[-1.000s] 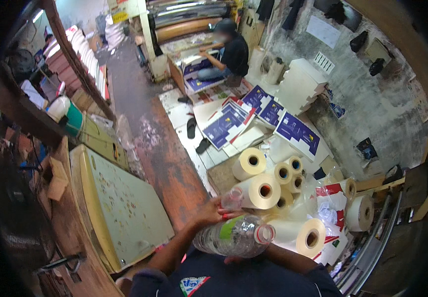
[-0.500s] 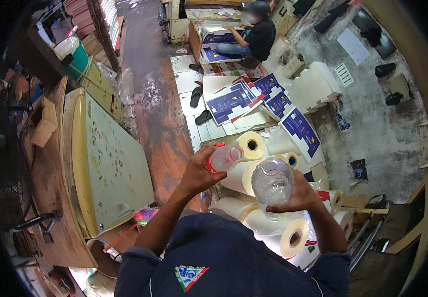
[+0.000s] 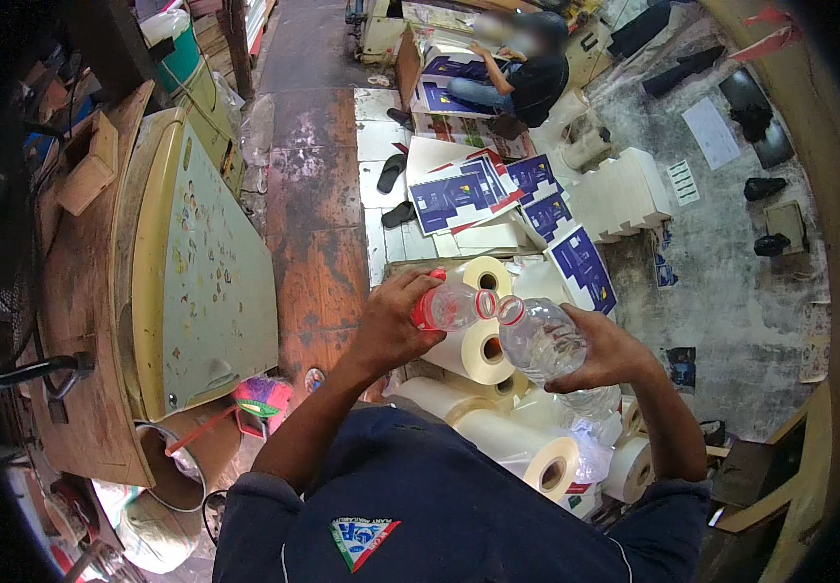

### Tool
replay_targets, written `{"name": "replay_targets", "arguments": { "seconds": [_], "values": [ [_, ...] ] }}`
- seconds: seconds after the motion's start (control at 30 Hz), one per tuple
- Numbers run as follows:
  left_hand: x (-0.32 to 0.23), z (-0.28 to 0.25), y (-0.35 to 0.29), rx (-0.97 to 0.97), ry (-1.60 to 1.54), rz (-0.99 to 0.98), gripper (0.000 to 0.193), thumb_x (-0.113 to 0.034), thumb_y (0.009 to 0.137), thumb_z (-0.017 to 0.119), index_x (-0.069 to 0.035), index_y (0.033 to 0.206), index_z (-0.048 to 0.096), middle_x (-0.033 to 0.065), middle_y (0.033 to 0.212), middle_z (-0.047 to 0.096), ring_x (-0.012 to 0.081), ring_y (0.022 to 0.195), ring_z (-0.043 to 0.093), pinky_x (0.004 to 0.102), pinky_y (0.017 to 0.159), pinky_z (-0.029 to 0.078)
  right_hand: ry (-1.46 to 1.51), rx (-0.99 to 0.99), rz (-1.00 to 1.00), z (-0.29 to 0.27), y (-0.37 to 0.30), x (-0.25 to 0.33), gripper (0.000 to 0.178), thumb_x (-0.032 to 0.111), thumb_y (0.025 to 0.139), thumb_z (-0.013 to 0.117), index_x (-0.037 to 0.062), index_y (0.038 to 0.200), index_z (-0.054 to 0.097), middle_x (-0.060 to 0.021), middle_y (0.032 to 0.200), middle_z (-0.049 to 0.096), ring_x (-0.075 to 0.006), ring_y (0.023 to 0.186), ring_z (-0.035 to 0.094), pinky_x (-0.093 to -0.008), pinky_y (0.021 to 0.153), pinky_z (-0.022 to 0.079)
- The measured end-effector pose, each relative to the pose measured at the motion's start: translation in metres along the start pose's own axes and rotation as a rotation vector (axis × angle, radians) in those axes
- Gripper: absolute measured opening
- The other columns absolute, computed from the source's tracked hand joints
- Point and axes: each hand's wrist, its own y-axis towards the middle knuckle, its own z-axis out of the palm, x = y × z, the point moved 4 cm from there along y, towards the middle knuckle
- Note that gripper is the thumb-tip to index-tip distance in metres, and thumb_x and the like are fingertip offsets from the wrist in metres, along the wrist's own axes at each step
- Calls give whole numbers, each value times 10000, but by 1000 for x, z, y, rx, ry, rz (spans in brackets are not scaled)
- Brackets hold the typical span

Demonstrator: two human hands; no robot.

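Note:
My left hand (image 3: 389, 319) is closed round a small clear plastic bottle (image 3: 457, 307) with a red label, tilted on its side with its uncapped mouth toward the right. In my right hand (image 3: 611, 348) is a larger clear plastic bottle (image 3: 542, 338), held at a slant with its open, red-ringed neck up and to the left. The two mouths are close beside each other; whether they touch I cannot tell. Below the bottles lie several rolls of pale film (image 3: 483, 350). Any liquid inside either bottle is too faint to make out.
An old yellowish refrigerator (image 3: 221, 272) stands at my left, beside a wooden board (image 3: 99, 340). Stacked blue-and-white printed sheets (image 3: 459, 199) and white stacks (image 3: 619, 199) lie ahead. Farther off sits another person (image 3: 536, 83). Black sandals (image 3: 393, 173) lie on the tiles.
Both bottles have tipped toward each other, bringing their mouths together. My right hand has turned its bottle from facing me to slanting left. The view has shifted slightly.

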Motion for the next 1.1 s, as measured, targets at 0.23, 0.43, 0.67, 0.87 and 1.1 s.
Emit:
{"name": "replay_targets", "arguments": {
  "seconds": [0.23, 0.43, 0.67, 0.87, 1.1],
  "values": [
    [1, -5, -8, -3, 28, -19, 587, -119, 586, 845, -25, 1121, 623, 164, 1198, 623, 333, 1096, 620, 405, 922, 504, 3, 53, -3, -6, 4, 7, 773, 289, 561, 884, -67, 1157, 545, -224, 1044, 651, -321, 975, 649, -375, 883, 499],
    [-3, -8, -15, -5, 71, -43, 588, -117, 589, 839, -31, 1130, 625, 153, 1218, 617, 325, 1106, 615, 400, 927, 501, -118, 70, 61, -8, 3, 16, 804, 284, 552, 885, -76, 1183, 542, -234, 1052, 654, -326, 967, 656, -378, 883, 505],
    [-4, -7, -20, -2, 93, -52, 584, -126, 592, 843, -36, 1126, 626, 144, 1219, 619, 323, 1104, 612, 405, 924, 497, -242, 72, 84, -11, -2, 24, 866, 308, 540, 894, -93, 1215, 528, -258, 1090, 642, -355, 1005, 648, -387, 902, 500],
    [-4, -3, -22, -1, 112, -41, 572, -137, 598, 839, -37, 1121, 629, 141, 1212, 621, 326, 1100, 611, 417, 931, 487, -251, 111, 168, -11, -8, 15, 991, 367, 529, 904, -107, 1290, 481, -268, 1202, 600, -352, 1113, 592, -392, 983, 456],
    [-4, -1, -23, 6, 103, -35, 561, -121, 596, 831, -33, 1112, 629, 141, 1208, 624, 326, 1108, 607, 419, 938, 483, -250, 123, 174, -12, -9, 18, 980, 343, 530, 899, -140, 1271, 476, -301, 1174, 599, -369, 1091, 609, -391, 969, 468]
  ]
}}
